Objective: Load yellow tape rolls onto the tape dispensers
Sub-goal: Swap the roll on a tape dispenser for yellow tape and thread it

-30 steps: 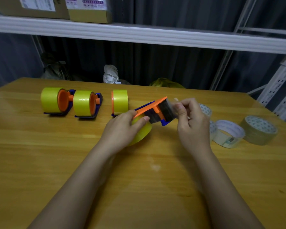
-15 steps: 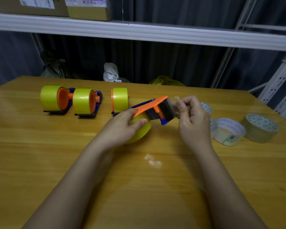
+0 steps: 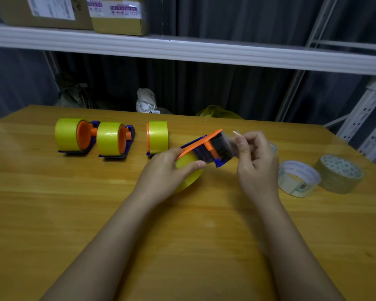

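Wooden table (image 3: 52, 213) carries everything; near its middle the left hand (image 3: 163, 177) grips the yellow tape roll (image 3: 188, 170) sitting in a tilted orange-blue dispenser (image 3: 204, 146); the right hand (image 3: 256, 161) pinches the clear tape end (image 3: 231, 144) at the dispenser's front; three loaded dispensers (image 3: 115, 140) stand behind at left; two pale rolls (image 3: 297, 179) lie at right.

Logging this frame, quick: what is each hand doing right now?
Left hand: grips the yellow tape roll in the dispenser.
Right hand: pinches the tape end.
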The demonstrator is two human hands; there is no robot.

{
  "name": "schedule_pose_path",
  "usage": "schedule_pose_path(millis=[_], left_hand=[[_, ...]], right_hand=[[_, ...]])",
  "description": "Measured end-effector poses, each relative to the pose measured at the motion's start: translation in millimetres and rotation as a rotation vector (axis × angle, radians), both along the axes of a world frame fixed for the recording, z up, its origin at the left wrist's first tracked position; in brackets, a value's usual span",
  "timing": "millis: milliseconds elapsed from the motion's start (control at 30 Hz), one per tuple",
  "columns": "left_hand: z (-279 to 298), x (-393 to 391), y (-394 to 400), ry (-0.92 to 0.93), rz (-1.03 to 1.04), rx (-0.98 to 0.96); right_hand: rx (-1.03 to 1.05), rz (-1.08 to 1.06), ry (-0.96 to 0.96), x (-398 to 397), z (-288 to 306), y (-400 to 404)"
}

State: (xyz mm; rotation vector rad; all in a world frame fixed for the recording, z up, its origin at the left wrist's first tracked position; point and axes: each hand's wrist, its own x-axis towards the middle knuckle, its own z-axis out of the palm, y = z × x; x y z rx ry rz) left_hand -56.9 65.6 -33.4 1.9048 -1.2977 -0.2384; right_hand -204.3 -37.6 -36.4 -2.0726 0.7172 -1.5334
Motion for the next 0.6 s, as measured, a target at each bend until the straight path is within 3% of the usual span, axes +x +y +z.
schedule_pose_path(millis=[300, 600], left_hand=[[-1, 15, 0, -0.013, 0.061, -0.022], [3, 21, 6, 0.071, -0.059, 0.001]], right_hand=[[0.355, 0.147, -0.002, 0, 4, 0], [0.522, 0.269, -0.113, -5, 14, -1]])
